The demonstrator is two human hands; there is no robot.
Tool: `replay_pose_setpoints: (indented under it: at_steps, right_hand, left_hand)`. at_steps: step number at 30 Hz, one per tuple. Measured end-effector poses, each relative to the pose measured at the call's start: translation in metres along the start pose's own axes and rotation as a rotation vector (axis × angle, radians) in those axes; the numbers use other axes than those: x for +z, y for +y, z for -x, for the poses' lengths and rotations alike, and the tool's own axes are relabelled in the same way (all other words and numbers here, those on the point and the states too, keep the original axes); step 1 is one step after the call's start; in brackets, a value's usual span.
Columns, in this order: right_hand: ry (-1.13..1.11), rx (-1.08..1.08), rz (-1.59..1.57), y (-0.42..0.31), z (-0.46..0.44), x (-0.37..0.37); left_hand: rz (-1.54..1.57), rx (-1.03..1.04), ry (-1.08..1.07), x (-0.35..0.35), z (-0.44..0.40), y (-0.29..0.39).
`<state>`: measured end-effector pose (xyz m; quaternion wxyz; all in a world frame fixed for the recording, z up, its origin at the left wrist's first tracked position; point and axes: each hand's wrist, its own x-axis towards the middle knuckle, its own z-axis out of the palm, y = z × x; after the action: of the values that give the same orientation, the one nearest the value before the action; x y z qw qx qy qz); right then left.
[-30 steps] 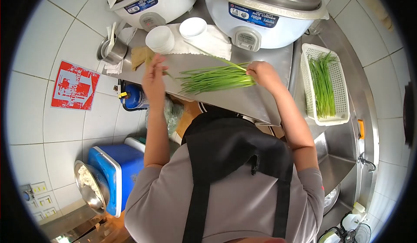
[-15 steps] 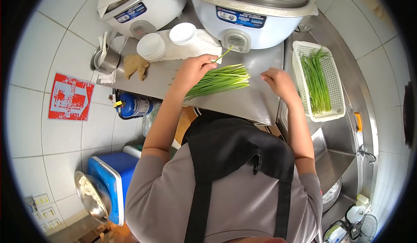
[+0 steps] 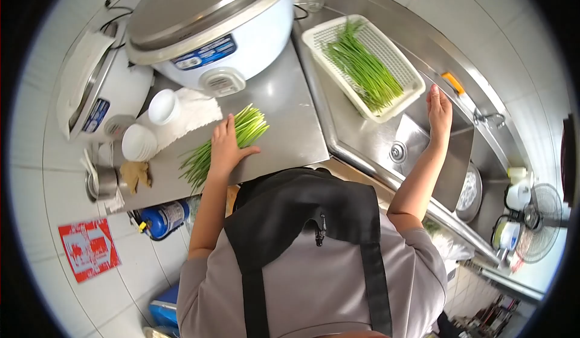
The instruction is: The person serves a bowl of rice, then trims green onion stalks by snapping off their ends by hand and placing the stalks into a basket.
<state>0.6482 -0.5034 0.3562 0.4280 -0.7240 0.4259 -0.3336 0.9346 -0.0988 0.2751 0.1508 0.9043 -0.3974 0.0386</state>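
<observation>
My left hand [image 3: 225,149] rests on a bundle of long green chives [image 3: 249,128] on the steel counter [image 3: 287,120]. Its fingers lie stretched over the stalks and the thumb points out to the right. Pale cut ends of the bundle face up and right. My right hand [image 3: 441,113] is raised over the sink, fingers stretched upward, with nothing visible in it. Just left of that hand, a white perforated basket [image 3: 319,38] holds more chives [image 3: 367,69]. The hand and the basket appear apart.
A large rice cooker [image 3: 257,48] stands behind the bundle, a second [image 3: 124,90] to its left. White bowls [image 3: 139,143] sit on a cloth [image 3: 196,111]. The sink [image 3: 414,157] has a tap [image 3: 489,119] and a yellow-orange object [image 3: 452,83] on its far edge.
The view has swung right. My left hand, which pinched a single stalk above the bundle, now lies on the bundle without it. My right hand has moved from the counter to beyond the basket.
</observation>
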Motion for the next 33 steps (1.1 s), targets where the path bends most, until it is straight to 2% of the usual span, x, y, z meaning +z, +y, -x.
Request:
replay_pose_setpoints:
  at_steps: [1, 3, 5, 7, 11, 12, 14, 17, 19, 21, 22, 24, 26, 28, 31, 33]
  right_hand:
    - [0.025, 0.011, 0.003, 0.006, 0.007, -0.008]
    - [-0.121, -0.137, 0.272, 0.018, 0.024, -0.014]
    - [-0.465, -0.115, 0.275, 0.029, 0.04, 0.002]
    - [-0.568, -0.271, 0.103, 0.01, 0.058, 0.037]
    - [-0.248, -0.117, 0.187, -0.007, 0.019, 0.086]
    - [-0.247, -0.114, 0.181, 0.006, 0.002, 0.096]
    - [-0.619, -0.13, 0.427, 0.038, -0.026, 0.119]
    - [-0.703, -0.238, 0.593, 0.049, -0.051, 0.138]
    - [-0.634, -0.169, 0.626, 0.047, -0.08, 0.15]
    - [-0.604, -0.039, 0.861, 0.049, -0.102, 0.168]
    - [-0.61, -0.045, 0.86, 0.048, -0.099, 0.171]
    - [-0.387, -0.065, 1.189, 0.042, -0.096, 0.18]
    - [-0.418, -0.064, 1.21, 0.043, -0.1, 0.185]
    - [-0.454, -0.058, 1.239, 0.044, -0.103, 0.184]
    - [-0.474, -0.09, 1.237, 0.052, -0.112, 0.179]
    - [-0.567, -0.084, 1.012, 0.074, -0.131, 0.175]
  left_hand:
    - [0.005, 0.026, -0.007, 0.002, 0.001, -0.002]
    - [0.077, 0.016, 0.026, 0.011, 0.0, -0.011]
    - [0.079, 0.023, 0.015, 0.016, 0.003, -0.018]
    - [0.075, 0.018, 0.008, 0.017, -0.002, -0.02]
    - [0.097, 0.015, -0.036, 0.008, 0.001, -0.015]
    - [0.087, 0.014, -0.044, 0.005, 0.0, -0.012]
    - [0.1, 0.014, -0.032, 0.0, 0.002, -0.009]
    - [0.12, -0.022, -0.017, -0.004, 0.0, -0.006]
    - [0.161, -0.021, 0.058, -0.009, 0.005, -0.001]
    - [0.168, 0.001, 0.082, -0.014, 0.008, 0.003]
    - [0.176, 0.032, 0.114, -0.016, 0.009, 0.005]
    - [0.186, 0.03, 0.145, -0.021, 0.013, 0.009]
    - [0.198, 0.034, 0.171, -0.025, 0.011, 0.017]
    - [0.275, 0.11, 0.222, -0.029, 0.003, 0.041]
    - [0.394, 0.395, 0.131, -0.036, -0.029, 0.101]
    - [0.483, 0.61, 0.072, -0.026, -0.056, 0.146]
